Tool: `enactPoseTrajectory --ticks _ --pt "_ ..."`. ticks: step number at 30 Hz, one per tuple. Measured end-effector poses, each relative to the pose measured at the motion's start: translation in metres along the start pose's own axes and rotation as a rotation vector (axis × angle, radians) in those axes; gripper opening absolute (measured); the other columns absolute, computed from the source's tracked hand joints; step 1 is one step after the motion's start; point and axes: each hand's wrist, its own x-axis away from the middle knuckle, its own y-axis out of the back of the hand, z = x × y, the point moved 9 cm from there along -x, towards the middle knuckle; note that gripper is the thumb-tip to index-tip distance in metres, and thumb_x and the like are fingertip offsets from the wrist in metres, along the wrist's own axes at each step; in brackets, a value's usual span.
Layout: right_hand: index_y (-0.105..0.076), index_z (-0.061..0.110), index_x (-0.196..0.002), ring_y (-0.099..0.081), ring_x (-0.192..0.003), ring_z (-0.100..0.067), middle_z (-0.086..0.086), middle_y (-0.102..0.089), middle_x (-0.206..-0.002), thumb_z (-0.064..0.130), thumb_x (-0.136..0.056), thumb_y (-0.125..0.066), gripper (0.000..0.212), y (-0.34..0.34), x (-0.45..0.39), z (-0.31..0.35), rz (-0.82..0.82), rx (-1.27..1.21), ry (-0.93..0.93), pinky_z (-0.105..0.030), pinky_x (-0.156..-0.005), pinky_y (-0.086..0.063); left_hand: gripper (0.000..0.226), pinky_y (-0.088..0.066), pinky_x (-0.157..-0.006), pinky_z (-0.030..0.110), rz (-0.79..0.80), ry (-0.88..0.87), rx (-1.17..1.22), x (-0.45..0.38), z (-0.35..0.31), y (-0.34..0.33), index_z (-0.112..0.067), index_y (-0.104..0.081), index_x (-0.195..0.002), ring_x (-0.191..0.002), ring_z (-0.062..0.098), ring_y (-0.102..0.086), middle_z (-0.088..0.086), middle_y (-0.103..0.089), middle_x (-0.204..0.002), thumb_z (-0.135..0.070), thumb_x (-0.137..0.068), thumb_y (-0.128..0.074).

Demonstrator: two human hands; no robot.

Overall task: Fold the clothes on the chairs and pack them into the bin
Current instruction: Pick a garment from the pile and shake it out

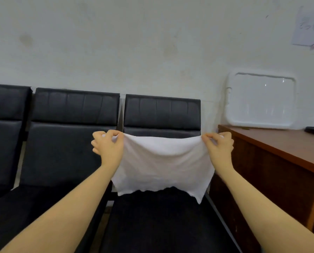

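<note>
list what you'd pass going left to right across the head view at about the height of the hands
far-left black chair → middle black chair → left hand pinching one top corner → white cloth hanging in front of the right black chair → right hand pinching the other corner → wooden desk

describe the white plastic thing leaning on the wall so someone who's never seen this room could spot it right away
Start from the row of black chairs along the wall and look right to the brown wooden desk. At the back of the desktop a white plastic lid stands on edge, leaning against the wall. It is a rounded rectangle with a raised rim and glossy sheen, unlike the soft white cloth held over the chair.
</note>
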Motion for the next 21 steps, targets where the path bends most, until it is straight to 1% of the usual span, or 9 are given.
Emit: enactPoseTrajectory --ticks 2,5,10,12,14,17,19,21 --pt "-0.071 0.024 -0.087 -0.042 -0.104 -0.029 -0.001 -0.038 -0.100 0.029 -0.089 -0.065 0.008 0.003 0.024 -0.014 0.030 0.012 -0.015 -0.049 -0.098 -0.037 0.017 -0.031 -0.097 0.042 0.017 0.028 -0.043 0.021 0.023 0.009 -0.014 -0.063 -0.075 -0.105 0.029 -0.035 0.003 -0.035 -0.109 -0.023 -0.088 -0.058" --pt "-0.071 0.024 -0.083 -0.045 -0.099 -0.028 0.000 -0.039 -0.096 0.025 -0.088 -0.067 0.007 0.009 0.058 -0.030 0.058 0.049 -0.024 -0.051 -0.094 -0.040 0.018 -0.028 -0.097 0.039 0.063 0.034 -0.103 0.053 0.048 0.018 -0.013 -0.063 -0.072 -0.106 0.028 -0.034 0.000 -0.033 -0.105 -0.022 -0.087 -0.061" --pt "-0.072 0.017 -0.084 -0.043 -0.097 -0.024 0.001 -0.040 -0.095 0.021 -0.088 -0.066 0.008 0.022 0.099 -0.051 0.040 0.055 -0.106 -0.046 -0.092 -0.042 0.019 -0.034 -0.099 0.048 0.057 0.080 -0.139 0.088 0.075 0.031 -0.015 -0.062 -0.069 -0.105 0.024 -0.033 -0.004 -0.032 -0.105 -0.025 -0.084 -0.066" --pt "-0.073 0.013 -0.085 -0.043 -0.097 -0.023 0.000 -0.041 -0.096 0.020 -0.088 -0.066 0.010 0.022 0.114 -0.065 0.042 0.062 -0.155 -0.045 -0.093 -0.041 0.018 -0.033 -0.099 0.046 0.063 0.071 -0.202 0.100 0.085 0.033 -0.015 -0.063 -0.071 -0.105 0.025 -0.034 -0.002 -0.034 -0.105 -0.026 -0.085 -0.067" --pt "-0.075 0.011 -0.087 -0.045 -0.096 -0.026 -0.002 -0.043 -0.095 0.020 -0.088 -0.067 0.013 0.017 0.128 -0.082 0.062 0.144 -0.192 -0.047 -0.093 -0.041 0.016 -0.029 -0.096 0.042 0.095 0.056 -0.328 0.112 0.101 0.030 -0.014 -0.066 -0.076 -0.104 0.028 -0.036 0.004 -0.039 -0.108 -0.027 -0.086 -0.065" --pt "-0.074 0.017 -0.085 -0.047 -0.097 -0.028 -0.003 -0.045 -0.096 0.024 -0.089 -0.065 0.012 -0.001 0.153 -0.118 0.163 0.282 -0.281 -0.046 -0.093 -0.040 0.015 -0.028 -0.093 0.039 0.200 0.103 -0.486 0.132 0.139 0.018 -0.015 -0.068 -0.085 -0.101 0.029 -0.035 0.005 -0.039 -0.112 -0.028 -0.088 -0.060" --pt "-0.073 0.024 -0.082 -0.050 -0.098 -0.028 -0.005 -0.052 -0.098 0.025 -0.088 -0.065 0.010 -0.014 0.168 -0.141 0.226 0.328 -0.334 -0.046 -0.091 -0.041 0.015 -0.031 -0.092 0.038 0.248 0.146 -0.530 0.143 0.164 0.009 -0.017 -0.069 -0.087 -0.098 0.027 -0.033 0.003 -0.037 -0.110 -0.028 -0.088 -0.059" --pt "-0.072 0.029 -0.078 -0.052 -0.099 -0.029 -0.006 -0.057 -0.099 0.026 -0.087 -0.066 0.011 -0.027 0.178 -0.161 0.281 0.359 -0.371 -0.047 -0.092 -0.041 0.015 -0.029 -0.089 0.035 0.294 0.149 -0.595 0.151 0.182 0.000 -0.019 -0.069 -0.087 -0.094 0.024 -0.030 0.001 -0.036 -0.107 -0.028 -0.088 -0.057"
